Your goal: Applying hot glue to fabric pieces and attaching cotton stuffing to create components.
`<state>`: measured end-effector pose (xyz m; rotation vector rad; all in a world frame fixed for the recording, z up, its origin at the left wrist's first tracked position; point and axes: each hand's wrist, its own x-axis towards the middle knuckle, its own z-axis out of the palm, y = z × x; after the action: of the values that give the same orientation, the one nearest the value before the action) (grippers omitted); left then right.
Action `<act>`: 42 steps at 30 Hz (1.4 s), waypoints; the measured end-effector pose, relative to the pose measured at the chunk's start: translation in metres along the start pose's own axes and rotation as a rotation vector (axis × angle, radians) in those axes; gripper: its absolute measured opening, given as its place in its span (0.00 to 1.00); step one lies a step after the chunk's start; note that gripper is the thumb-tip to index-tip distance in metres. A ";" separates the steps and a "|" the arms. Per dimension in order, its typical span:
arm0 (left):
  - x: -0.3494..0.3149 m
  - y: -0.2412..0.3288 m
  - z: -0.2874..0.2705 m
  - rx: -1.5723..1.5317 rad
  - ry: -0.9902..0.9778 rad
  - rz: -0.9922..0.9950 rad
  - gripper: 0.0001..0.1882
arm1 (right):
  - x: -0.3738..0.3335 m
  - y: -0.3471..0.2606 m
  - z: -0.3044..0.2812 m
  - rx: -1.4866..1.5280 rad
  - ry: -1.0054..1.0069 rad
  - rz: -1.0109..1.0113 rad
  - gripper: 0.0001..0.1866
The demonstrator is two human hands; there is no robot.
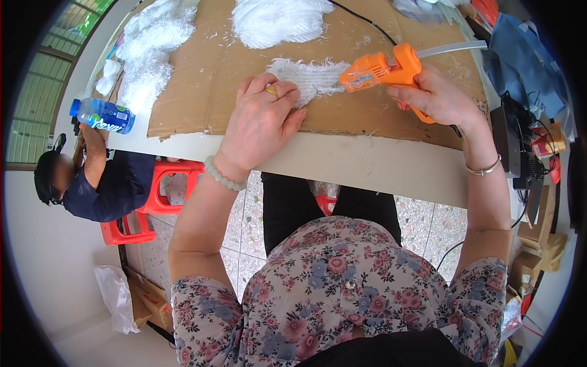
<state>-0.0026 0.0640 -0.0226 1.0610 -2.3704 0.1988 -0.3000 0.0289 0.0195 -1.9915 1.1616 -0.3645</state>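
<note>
An orange hot glue gun [382,68] is gripped in my right hand [437,98], its nozzle pointing left. A long clear glue stick [452,48] sticks out of its back end. The nozzle tip meets the right edge of a small white fringed fabric piece [309,76] lying on brown cardboard [202,92]. Over the left part of that piece rests my left hand [263,116], its fingers curled and pressed down at the fabric's edge. The fingertips of that hand are partly hidden.
Fluffy white fabric [147,55] is heaped at the table's far left, and a stack of white pieces [278,21] lies at the back. A blue-labelled bottle [104,116] lies near the left edge. Beyond it, a person [110,183] sits by red stools [168,189]. A black cord [367,21] runs behind the gun.
</note>
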 end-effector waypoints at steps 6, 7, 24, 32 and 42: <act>0.002 0.001 0.000 -0.008 0.008 -0.003 0.11 | 0.008 -0.007 0.008 0.022 -0.002 -0.038 0.15; 0.002 0.001 0.000 -0.011 0.013 -0.002 0.10 | 0.010 -0.007 0.009 -0.006 -0.019 -0.015 0.15; 0.005 0.000 0.002 0.011 0.018 0.006 0.09 | 0.018 -0.001 0.012 0.033 0.008 -0.029 0.14; 0.010 0.002 0.002 -0.045 -0.013 -0.098 0.11 | 0.012 0.013 0.009 0.480 0.173 -0.191 0.16; 0.040 0.021 0.010 -0.013 0.066 -0.036 0.13 | 0.018 0.025 0.015 0.961 0.315 -0.132 0.17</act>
<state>-0.0439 0.0485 -0.0084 1.0735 -2.2897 0.2017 -0.2963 0.0140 -0.0109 -1.1724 0.7873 -1.0988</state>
